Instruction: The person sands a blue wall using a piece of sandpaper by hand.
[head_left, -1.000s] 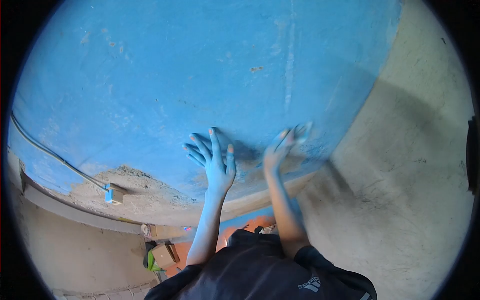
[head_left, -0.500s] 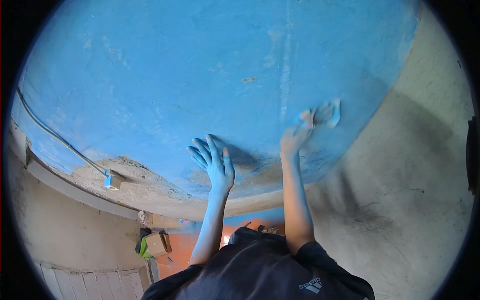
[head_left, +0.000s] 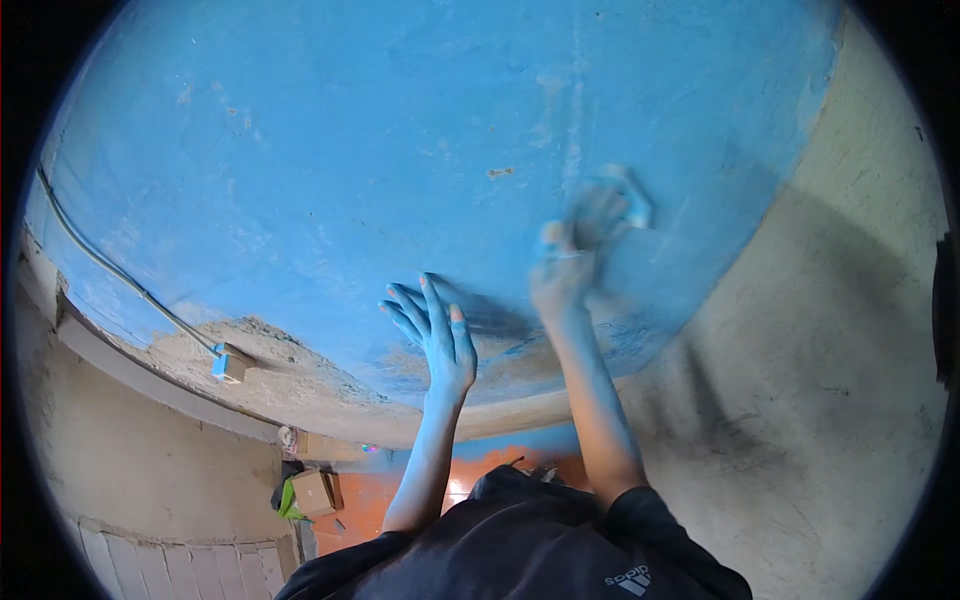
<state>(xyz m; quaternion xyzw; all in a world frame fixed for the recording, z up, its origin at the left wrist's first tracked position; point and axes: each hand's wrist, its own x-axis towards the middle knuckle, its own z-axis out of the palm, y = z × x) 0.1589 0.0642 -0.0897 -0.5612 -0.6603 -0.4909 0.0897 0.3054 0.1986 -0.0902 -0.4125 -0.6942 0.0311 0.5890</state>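
Observation:
My left hand [head_left: 443, 345] rests against the blue wall [head_left: 350, 130], fingers stretched out and spread, with nothing in it. Blue dust coats its skin. To the right, my right hand [head_left: 563, 280] is smeared by motion at the wall. A sheet of sandpaper [head_left: 630, 200], dark grey with a pale edge, is held at its fingers; its outline is blurred and the exact grip is hard to make out. Scuffs and a small chipped spot [head_left: 500, 173] mark the paint above and between my hands.
A grey plaster wall [head_left: 800, 380] meets the blue one at right. On the left, a cable [head_left: 120, 275] runs down to a socket box [head_left: 230, 363] beside crumbling plaster [head_left: 280, 345]. Below lie a cardboard box [head_left: 317, 492] and an orange floor [head_left: 365, 510].
My right hand has moved left and slightly down across the wall, with the sandpaper shifting left and up. My left hand stays on the wall; the view has shifted slightly.

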